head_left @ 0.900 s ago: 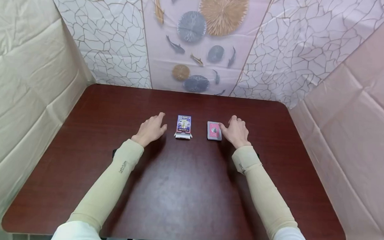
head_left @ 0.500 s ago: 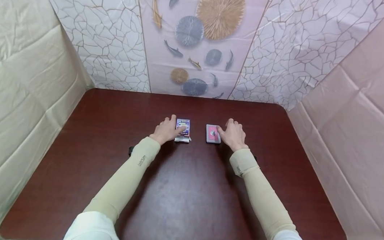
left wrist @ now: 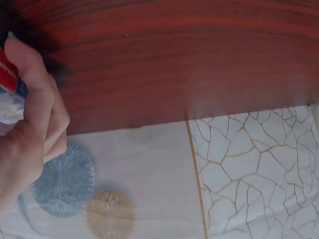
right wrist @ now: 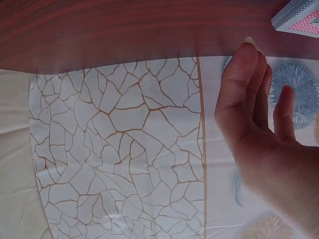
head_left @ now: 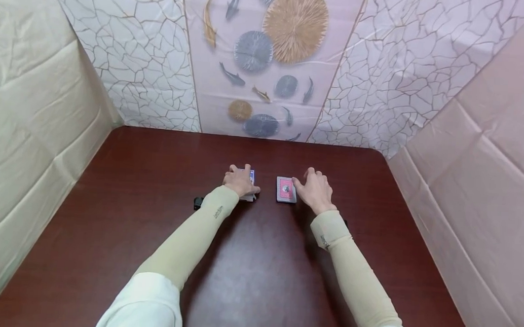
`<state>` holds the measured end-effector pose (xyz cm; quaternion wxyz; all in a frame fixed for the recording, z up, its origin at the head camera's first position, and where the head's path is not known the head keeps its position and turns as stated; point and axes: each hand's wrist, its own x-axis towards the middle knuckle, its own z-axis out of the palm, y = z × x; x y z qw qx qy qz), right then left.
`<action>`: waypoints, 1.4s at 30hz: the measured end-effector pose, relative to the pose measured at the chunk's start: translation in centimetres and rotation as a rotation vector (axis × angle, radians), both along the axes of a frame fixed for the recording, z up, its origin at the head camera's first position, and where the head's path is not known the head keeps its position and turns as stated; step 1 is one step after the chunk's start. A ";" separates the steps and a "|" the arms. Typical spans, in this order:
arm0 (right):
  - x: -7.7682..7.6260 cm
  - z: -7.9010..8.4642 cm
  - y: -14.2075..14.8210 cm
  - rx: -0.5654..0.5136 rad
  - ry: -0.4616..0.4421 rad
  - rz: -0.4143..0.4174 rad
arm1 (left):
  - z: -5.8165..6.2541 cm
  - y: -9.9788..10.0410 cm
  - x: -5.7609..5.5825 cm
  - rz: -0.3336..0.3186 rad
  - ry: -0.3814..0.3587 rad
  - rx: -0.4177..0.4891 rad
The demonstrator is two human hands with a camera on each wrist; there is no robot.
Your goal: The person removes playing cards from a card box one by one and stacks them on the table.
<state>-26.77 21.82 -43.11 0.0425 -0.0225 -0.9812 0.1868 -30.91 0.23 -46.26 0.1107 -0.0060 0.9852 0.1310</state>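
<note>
My left hand [head_left: 239, 182] covers most of a small blue playing-card box [head_left: 252, 176], gripping it from above with the thumb on its near right side. In the left wrist view the box's red and blue side [left wrist: 8, 74] shows behind the curled fingers. The box's opened end flap [head_left: 248, 198] sticks out toward me under the hand. A deck of cards [head_left: 286, 190] with pink patterned backs lies squared up to the right of the box. Beside that deck is my right hand [head_left: 315, 190], fingers loosely bent and thumb at the deck's right edge, holding nothing.
Both card things lie on a dark reddish-brown table [head_left: 257, 262] with rounded corners. A patterned cloth wall [head_left: 287, 105] stands along the far edge. Pale sheets hang at the left [head_left: 27, 136] and right [head_left: 479, 180].
My left hand has moved right, from beside the card box to over it, and now grips it. The right hand stays by the deck. The head view has tilted up slightly.
</note>
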 end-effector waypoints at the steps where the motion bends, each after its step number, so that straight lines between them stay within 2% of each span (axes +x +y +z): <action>1: -0.1 0.1 -0.1 0.002 0.005 0.007 | 0.0 -0.2 -0.1 0.002 0.003 0.006; 5: -0.5 0.2 -0.3 0.005 0.023 0.024 | 0.6 -1.4 -0.4 0.013 -0.016 0.088; 10: -1.0 0.5 -0.3 -0.009 0.000 0.077 | 2.6 -3.5 -0.2 0.054 -0.123 0.226; 12: -1.2 0.7 -0.3 -0.026 -0.013 0.114 | 3.3 -4.2 -0.2 0.049 -0.165 0.273; 16: -1.5 1.2 -0.6 -0.078 0.004 0.217 | 4.6 -5.1 -0.8 0.020 -0.276 0.476; 19: -1.6 1.5 -1.4 -0.127 0.072 0.313 | 5.0 -5.3 -1.0 0.052 -0.356 0.640; 23: -0.7 1.2 -2.4 -0.154 0.160 0.443 | 4.2 -4.5 -0.6 0.139 -0.442 0.732; 27: 0.9 0.8 -1.8 -0.139 0.238 0.534 | 3.2 -1.7 -0.7 0.180 -0.497 0.822; 30: 1.1 1.1 -1.5 -0.138 0.311 0.605 | 3.1 0.2 -1.8 0.184 -0.482 0.926; 33: 0.6 0.8 -2.4 -0.142 0.322 0.678 | 3.0 0.6 -2.6 0.201 -0.434 1.006; 35: 1.0 0.1 -2.5 -0.125 0.318 0.669 | 2.6 1.5 -2.5 0.198 -0.400 1.043; 38: 2.0 -1.0 -2.2 -0.071 0.324 0.612 | 1.4 3.1 -2.2 0.208 -0.365 1.060; 42: 2.6 -1.4 -1.4 -0.027 0.413 0.556 | 0.6 5.2 -2.0 0.225 -0.350 1.079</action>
